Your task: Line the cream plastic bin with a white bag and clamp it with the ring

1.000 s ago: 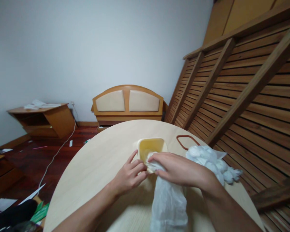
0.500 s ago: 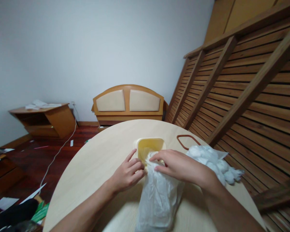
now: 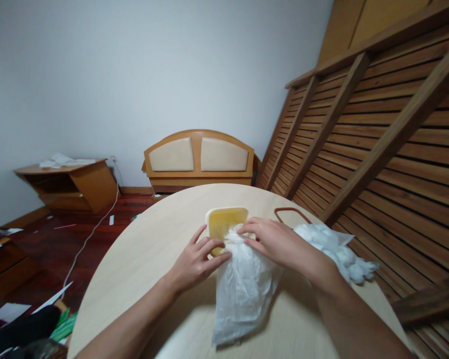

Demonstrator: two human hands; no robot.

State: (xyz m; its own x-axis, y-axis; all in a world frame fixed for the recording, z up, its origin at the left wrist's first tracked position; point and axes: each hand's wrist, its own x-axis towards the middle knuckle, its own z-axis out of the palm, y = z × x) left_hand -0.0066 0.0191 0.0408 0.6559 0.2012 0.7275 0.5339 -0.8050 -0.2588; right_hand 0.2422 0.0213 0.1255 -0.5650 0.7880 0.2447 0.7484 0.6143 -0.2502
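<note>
A small yellow bin (image 3: 227, 217) with a pale rim stands on the round table, its opening partly covered by my hands. From its near side a translucent white plastic bag (image 3: 243, 284) hangs toward me, its top bunched at the bin's mouth. My left hand (image 3: 200, 259) grips the bin's near left rim, fingers curled over it and thumb against the bag's edge. My right hand (image 3: 271, 242) pinches the bunched top of the bag between thumb and fingers, at the bin's right side.
On the right of the table (image 3: 145, 259) lie a heap of crumpled white plastic bags (image 3: 333, 249) and a brown rounded frame (image 3: 292, 212). A slatted wooden panel (image 3: 359, 164) leans close by on the right. Beyond stand a headboard (image 3: 198, 154) and a low cabinet (image 3: 75, 184).
The bin has shifted slightly left and away from me. Both hands have moved with it, my left thumb now stretching farther along the bag, whose lower end has come into view.
</note>
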